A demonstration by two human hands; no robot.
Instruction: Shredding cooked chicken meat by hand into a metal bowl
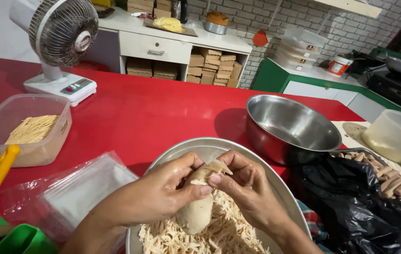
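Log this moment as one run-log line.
left hand: grips pale meat piece | right hand: fingers pull a strip off its top | under: round metal tray of shreds | near: steel bowl

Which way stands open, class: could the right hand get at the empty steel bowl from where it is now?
Probably yes. The steel bowl sits just beyond the right hand, nothing between, but that hand is busy with the pale piece.

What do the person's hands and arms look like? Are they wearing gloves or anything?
No gloves. Both the left hand and the right hand are bare, with short, plain fingernails. No rings, watch or bracelets show. The forearms are bare too, with no sleeves reaching into view. There are no markings on them that can be seen.
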